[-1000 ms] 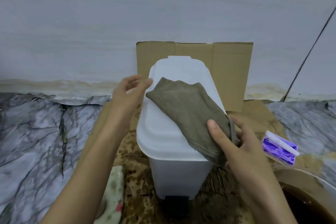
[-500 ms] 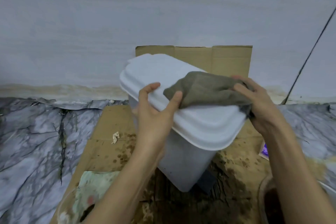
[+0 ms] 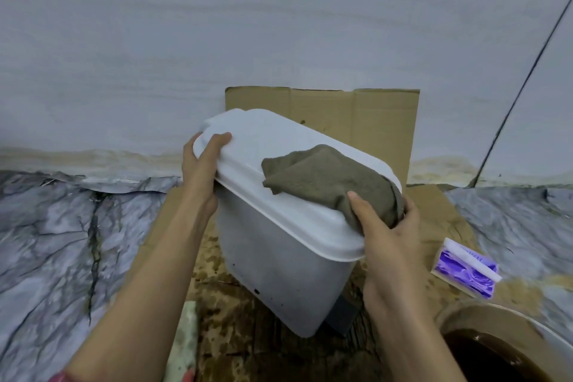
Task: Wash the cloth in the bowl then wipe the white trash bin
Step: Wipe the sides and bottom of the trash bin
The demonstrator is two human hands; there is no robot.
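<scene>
The white trash bin (image 3: 279, 263) stands turned at an angle on wet cardboard, its lid shut. A damp grey-brown cloth (image 3: 328, 183) lies bunched on the right half of the lid. My right hand (image 3: 387, 236) grips the cloth's near end at the lid's right corner, thumb on top. My left hand (image 3: 201, 170) grips the lid's far left edge, fingers curled over the rim. The bowl (image 3: 465, 319) of dark brown water sits at the bottom right, partly cut off.
A purple and white pack (image 3: 465, 270) lies on the floor right of the bin. Upright cardboard (image 3: 356, 115) leans on the wall behind. A pale patterned cloth (image 3: 184, 347) lies at the bottom left of the bin. Marble-patterned sheet covers the floor on both sides.
The bin has been turned from facing me to an angle. My left hand moved from the lid's middle to its far left edge. My right hand slid the cloth back toward the near right corner.
</scene>
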